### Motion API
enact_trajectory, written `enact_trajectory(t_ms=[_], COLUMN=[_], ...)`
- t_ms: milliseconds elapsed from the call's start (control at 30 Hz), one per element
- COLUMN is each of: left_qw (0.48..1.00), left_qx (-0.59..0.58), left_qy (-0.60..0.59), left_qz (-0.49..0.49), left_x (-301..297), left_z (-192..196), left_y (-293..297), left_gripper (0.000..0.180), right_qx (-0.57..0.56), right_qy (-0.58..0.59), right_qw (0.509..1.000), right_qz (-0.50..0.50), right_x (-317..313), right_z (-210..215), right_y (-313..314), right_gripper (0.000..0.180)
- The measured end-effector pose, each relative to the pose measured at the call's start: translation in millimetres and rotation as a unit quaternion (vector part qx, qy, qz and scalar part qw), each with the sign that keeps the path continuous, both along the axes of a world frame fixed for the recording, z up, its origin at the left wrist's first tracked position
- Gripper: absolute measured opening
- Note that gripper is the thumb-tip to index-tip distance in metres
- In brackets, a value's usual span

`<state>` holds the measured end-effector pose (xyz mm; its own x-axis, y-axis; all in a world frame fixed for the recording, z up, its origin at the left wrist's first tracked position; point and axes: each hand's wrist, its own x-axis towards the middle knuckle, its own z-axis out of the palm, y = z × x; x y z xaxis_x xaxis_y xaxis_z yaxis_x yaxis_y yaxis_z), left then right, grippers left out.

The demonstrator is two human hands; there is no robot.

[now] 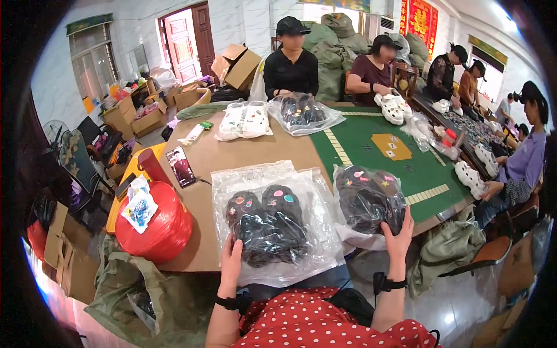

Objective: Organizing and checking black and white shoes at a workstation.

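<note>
In front of me lies a pair of black clogs point(268, 223) with coloured charms, inside a clear plastic bag point(322, 246). My left hand point(231, 261) grips that bag at its lower left edge, thumb on top and fingers partly hidden. To the right, a second bagged pair of black clogs point(368, 200) lies at the table edge, partly over the green mat. My right hand point(399, 235) holds its lower right corner, thumb on the plastic and fingers around the side.
A big red roll of plastic twine point(154, 223) stands on the left, near a phone point(181, 167). Bagged white clogs point(243, 120) and bagged black clogs point(301, 113) lie across the brown table point(200, 226). Several people sit around the far and right sides, some handling white clogs point(393, 109).
</note>
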<state>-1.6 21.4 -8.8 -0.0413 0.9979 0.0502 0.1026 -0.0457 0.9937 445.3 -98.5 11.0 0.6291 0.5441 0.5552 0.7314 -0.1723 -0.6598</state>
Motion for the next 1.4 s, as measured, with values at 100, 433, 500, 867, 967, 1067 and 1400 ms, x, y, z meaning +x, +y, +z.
enact_trajectory(t_ms=[100,433,500,867,967,1067,1400], left_qw=[1.0,1.0,1.0,1.0,1.0,0.999,0.998], left_qx=[-0.001,-0.01,-0.007,0.005,-0.009,-0.017,0.002], left_qy=[-0.006,-0.011,-0.026,-0.026,-0.013,0.023,-0.041], left_qz=[-0.003,-0.006,-0.01,-0.017,-0.013,-0.018,-0.046], left_x=[-2,0,2,1,1,-5,-4], left_z=[-5,6,8,-1,4,1,-11], left_y=[2,-4,-5,1,-1,-2,0], left_gripper=[0.061,0.062,0.061,0.057,0.056,0.055,0.056], right_qx=[0.065,0.177,0.235,0.125,0.062,-0.012,-0.086], right_qy=[-0.027,0.102,0.177,0.037,-0.001,-0.028,-0.081], right_qw=[0.997,0.979,0.955,0.986,0.992,0.993,0.983], right_qz=[0.025,0.021,0.032,0.101,0.106,0.114,0.144], right_x=[-1,6,8,-38,-40,-30,85], right_z=[-4,-24,-24,-4,9,35,70], right_y=[1,11,15,59,59,61,170], right_gripper=[0.072,0.052,0.043,0.033,0.037,0.043,0.035])
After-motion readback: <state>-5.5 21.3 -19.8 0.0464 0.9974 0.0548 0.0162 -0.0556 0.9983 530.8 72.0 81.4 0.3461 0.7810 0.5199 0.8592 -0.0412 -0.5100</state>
